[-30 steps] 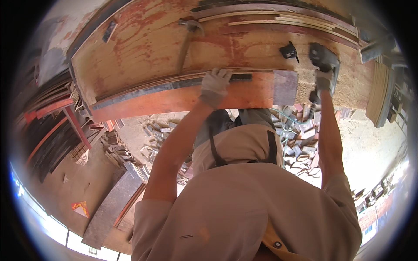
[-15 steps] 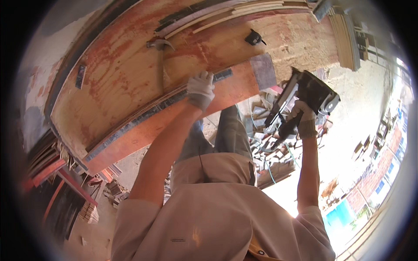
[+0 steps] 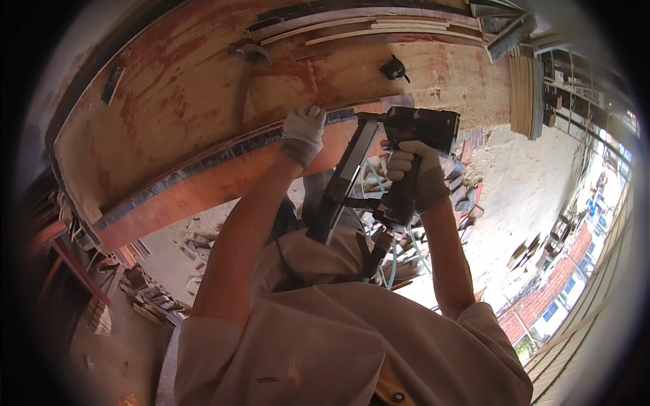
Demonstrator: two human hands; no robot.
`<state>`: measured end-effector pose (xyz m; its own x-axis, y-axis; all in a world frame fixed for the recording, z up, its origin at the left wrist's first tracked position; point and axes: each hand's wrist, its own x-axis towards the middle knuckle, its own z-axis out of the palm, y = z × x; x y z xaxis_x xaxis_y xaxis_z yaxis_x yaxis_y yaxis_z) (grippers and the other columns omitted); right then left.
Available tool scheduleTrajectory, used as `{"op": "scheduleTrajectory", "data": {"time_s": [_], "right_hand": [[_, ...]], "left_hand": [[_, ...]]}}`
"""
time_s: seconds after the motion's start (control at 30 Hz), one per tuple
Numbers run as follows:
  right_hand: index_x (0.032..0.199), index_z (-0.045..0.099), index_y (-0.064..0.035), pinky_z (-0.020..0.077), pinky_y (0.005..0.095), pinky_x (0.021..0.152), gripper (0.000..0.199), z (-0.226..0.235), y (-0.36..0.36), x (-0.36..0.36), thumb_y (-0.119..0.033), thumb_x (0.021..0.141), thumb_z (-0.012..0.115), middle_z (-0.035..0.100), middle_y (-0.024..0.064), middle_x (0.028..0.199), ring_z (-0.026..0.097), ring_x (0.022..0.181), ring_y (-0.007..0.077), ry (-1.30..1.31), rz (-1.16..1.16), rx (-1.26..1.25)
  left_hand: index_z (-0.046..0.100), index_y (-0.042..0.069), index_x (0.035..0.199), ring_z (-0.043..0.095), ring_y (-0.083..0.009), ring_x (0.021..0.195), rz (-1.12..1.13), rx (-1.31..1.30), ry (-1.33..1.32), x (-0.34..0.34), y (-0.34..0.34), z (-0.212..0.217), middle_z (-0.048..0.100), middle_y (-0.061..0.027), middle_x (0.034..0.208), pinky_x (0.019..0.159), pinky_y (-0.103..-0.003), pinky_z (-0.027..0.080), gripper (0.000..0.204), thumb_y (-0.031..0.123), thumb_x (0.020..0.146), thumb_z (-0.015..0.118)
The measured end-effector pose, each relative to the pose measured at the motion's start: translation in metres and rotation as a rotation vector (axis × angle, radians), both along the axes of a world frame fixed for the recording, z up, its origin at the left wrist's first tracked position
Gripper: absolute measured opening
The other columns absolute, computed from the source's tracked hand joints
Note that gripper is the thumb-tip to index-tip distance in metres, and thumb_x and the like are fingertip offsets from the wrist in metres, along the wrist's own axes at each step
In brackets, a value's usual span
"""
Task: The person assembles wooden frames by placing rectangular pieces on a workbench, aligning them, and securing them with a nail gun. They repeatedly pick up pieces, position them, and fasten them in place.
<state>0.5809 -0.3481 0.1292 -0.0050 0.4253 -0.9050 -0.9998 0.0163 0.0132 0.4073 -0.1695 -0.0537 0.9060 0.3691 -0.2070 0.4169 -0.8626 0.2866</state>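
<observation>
Nail gun [image 3: 423, 127] swings in from the right, bringing its nose over the orange board [image 3: 203, 188]. Right hand [image 3: 416, 169] grips the handle; left hand [image 3: 303, 133] clasps the board's edge.

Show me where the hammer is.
In the head view, the hammer lies on the wooden bench, upper left of centre, left of the left hand.
</observation>
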Motion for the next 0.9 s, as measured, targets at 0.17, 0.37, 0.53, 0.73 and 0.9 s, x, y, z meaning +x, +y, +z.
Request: {"op": "scheduleTrajectory", "data": {"time_s": [0.17,0.37,0.53,0.73,0.9], "right_hand": [[0.097,0.058,-0.0016,0.0367,0.0288,0.052,0.009,-0.013,0.02,0.014,-0.009,0.092,0.055,0.036,-0.0072,0.062,0.038,0.052,0.0093,0.055,-0.042,-0.022],[0.098,0.058,0.0029,0.0387,0.0284,0.052,0.013,-0.013,0.034,0.014,-0.008,0.091,0.055,0.037,-0.0066,0.063,0.04,0.053,0.009,0.003,-0.027,-0.127],[0.097,0.057,0.0034,0.0393,0.0287,0.052,0.013,-0.007,0.043,0.01,-0.008,0.091,0.055,0.038,-0.0055,0.063,0.04,0.053,0.0095,-0.05,-0.025,-0.174],[0.068,0.038,-0.0177,0.0347,0.0292,0.053,0.03,-0.002,0.058,-0.004,-0.009,0.093,0.053,0.033,-0.0063,0.062,0.033,0.051,0.0098,-0.067,-0.097,-0.272],[0.068,0.037,-0.018,0.0348,0.0296,0.053,0.031,0.006,0.062,-0.011,-0.009,0.092,0.054,0.034,-0.0062,0.063,0.034,0.051,0.0105,-0.072,-0.089,-0.237]], "left_hand": [[0.063,0.011,0.123,0.058,-0.0268,0.116,0.033,-0.061,0.045,0.001,-0.002,0.005,0.062,-0.0039,0.116,0.095,-0.045,0.047,0.048,0.023,0.078,0.074],[0.065,0.014,0.12,0.059,-0.0283,0.11,0.103,-0.07,0.007,0.004,0.0,0.008,0.063,-0.004,0.113,0.093,-0.043,0.048,0.046,0.02,0.077,0.078],[0.064,0.014,0.128,0.058,-0.0302,0.117,0.119,-0.187,-0.019,-0.01,0.001,0.011,0.064,-0.0063,0.12,0.096,-0.046,0.047,0.047,0.021,0.083,0.074],[0.063,0.013,0.137,0.059,-0.0346,0.121,0.32,0.021,-0.009,-0.154,0.057,0.032,0.063,-0.011,0.133,0.101,-0.049,0.049,0.053,0.027,0.086,0.069],[0.066,0.014,0.129,0.061,-0.0375,0.113,0.229,0.098,-0.004,-0.232,0.096,0.012,0.065,-0.0108,0.122,0.096,-0.049,0.053,0.05,0.025,0.081,0.07]]}}
